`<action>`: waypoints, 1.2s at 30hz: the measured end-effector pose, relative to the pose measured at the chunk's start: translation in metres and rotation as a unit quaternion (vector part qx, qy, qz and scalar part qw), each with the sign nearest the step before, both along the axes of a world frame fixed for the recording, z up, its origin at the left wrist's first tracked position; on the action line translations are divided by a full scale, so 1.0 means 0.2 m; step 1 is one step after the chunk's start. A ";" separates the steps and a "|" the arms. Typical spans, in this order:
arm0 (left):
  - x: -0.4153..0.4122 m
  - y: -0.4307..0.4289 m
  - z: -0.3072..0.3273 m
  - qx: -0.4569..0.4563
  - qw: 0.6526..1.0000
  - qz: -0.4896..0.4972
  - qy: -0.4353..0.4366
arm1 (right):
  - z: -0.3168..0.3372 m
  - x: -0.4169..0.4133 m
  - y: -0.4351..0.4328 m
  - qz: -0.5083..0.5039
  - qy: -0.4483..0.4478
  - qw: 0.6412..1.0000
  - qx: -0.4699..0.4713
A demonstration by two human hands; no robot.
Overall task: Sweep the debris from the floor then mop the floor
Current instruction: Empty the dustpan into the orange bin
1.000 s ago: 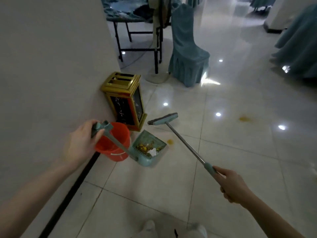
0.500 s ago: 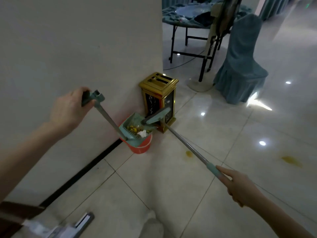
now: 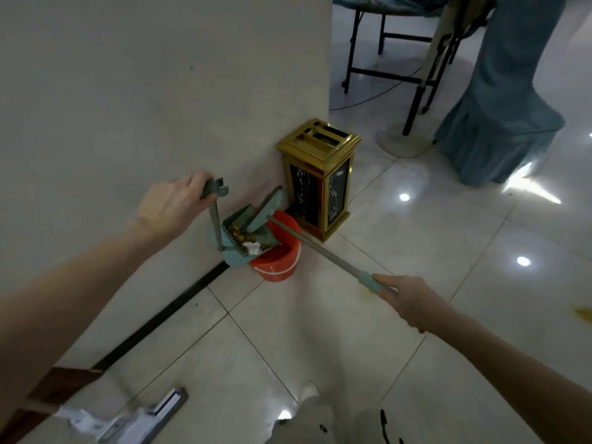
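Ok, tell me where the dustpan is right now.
In the head view, the dustpan is left of centre by the wall, held by the left hand over the red bucket, with the gold bin behind.

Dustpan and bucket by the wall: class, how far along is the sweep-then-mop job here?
Done: debris is gathered in the dustpan. In hand: the left hand holds the dustpan tilted over the red bucket, while the right hand presses the broom into it to push the debris out. Left: emptying it, then mopping; a yellow stain marks the floor.
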State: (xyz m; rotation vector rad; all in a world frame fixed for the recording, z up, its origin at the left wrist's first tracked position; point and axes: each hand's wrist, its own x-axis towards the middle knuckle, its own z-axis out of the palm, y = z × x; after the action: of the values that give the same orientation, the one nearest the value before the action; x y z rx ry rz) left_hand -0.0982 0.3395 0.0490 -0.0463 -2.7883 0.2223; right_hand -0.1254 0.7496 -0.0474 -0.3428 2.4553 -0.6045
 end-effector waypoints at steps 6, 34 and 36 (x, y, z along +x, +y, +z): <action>-0.16 0.11 -0.03 -0.034 0.997 -0.075 -0.015 | -0.01 -0.26 0.01 0.044 0.003 0.999 -0.004; -0.60 0.67 -0.13 -0.160 0.957 0.051 -0.236 | -0.23 -0.73 0.19 0.107 -0.017 0.992 -0.070; -0.62 0.68 -0.15 -0.156 0.956 0.062 -0.242 | -0.26 -0.66 0.14 0.121 -0.006 0.990 -0.073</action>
State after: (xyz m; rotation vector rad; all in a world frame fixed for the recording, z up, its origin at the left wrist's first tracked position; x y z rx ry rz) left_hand -0.2218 0.4756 0.0196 -0.0019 -3.2128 0.7769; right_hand -0.2572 0.7782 -0.0994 -0.6834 2.3153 -0.6796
